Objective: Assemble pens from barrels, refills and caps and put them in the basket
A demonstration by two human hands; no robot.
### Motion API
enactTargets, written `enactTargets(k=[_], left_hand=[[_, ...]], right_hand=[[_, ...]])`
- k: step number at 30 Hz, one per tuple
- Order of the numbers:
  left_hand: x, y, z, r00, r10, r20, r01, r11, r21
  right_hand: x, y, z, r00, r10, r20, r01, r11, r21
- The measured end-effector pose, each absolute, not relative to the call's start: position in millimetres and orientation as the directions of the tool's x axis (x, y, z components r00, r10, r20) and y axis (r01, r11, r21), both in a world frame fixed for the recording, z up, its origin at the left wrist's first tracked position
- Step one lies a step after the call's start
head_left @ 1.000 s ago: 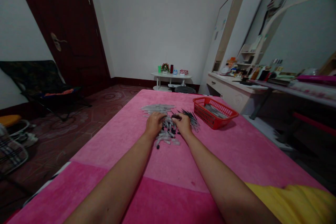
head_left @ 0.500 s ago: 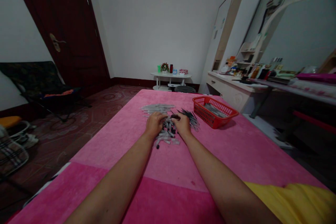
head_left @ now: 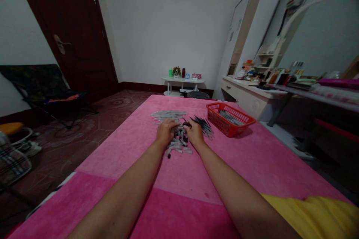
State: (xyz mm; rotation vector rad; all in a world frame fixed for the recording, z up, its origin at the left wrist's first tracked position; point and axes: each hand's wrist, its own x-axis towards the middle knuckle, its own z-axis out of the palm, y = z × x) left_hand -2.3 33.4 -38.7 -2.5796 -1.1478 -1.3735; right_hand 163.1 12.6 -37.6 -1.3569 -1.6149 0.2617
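Note:
My left hand (head_left: 166, 133) is closed, fingertips pinching a thin pale pen part above a heap of small pen parts. Facing it, my right hand (head_left: 194, 133) pinches a small dark pen part (head_left: 186, 123); the two hands are close together. Below and between them lie loose clear and black pen pieces (head_left: 179, 145), partly hidden by the fingers. Beyond my left hand is a row of clear pen barrels (head_left: 168, 114). To the right of my right hand, thin dark-tipped sticks like pen refills (head_left: 204, 126) lie fanned out.
A red plastic basket (head_left: 228, 129) holding more thin grey sticks stands at the right on the pink cloth (head_left: 117, 149). Yellow fabric (head_left: 311, 213) lies at the near right. Further off are a white side table (head_left: 182, 80), a cluttered dresser (head_left: 249, 89) and a folding chair (head_left: 42, 82).
Both hands stay almost in place over the heap, still pinching their pieces. The whole view has shifted very slightly.

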Motion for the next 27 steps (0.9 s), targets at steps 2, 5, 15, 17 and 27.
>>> enactTargets(k=[2, 5, 15, 17, 27], left_hand=[[-2.4, 32.4, -38.2, 0.352, 0.593, 0.724, 0.597, -0.738, 0.314], [-2.2, 30.5, -37.0, 0.367, 0.589, 0.72, 0.588, -0.747, 0.311], [-2.1, 28.5, -35.4, 0.298, 0.619, 0.727, 0.579, -0.723, 0.378], [-2.6, 28.5, -35.5, 0.306, 0.611, 0.73, 0.565, -0.733, 0.378], [-3.2, 30.1, -36.7, 0.276, 0.606, 0.746, 0.513, -0.749, 0.419]], right_hand=[[162.6, 8.2, -35.1, 0.078, 0.847, 0.525, 0.725, 0.313, -0.613], [161.3, 2.4, -31.0, 0.077, 0.862, 0.502, 0.815, 0.236, -0.529], [158.0, 2.1, -32.1, 0.05, 0.841, 0.538, 0.672, 0.37, -0.641], [158.5, 2.2, -33.0, 0.062, 0.845, 0.531, 0.69, 0.348, -0.634], [157.8, -4.0, -26.1, 0.056, 0.838, 0.542, 0.697, 0.356, -0.622]])
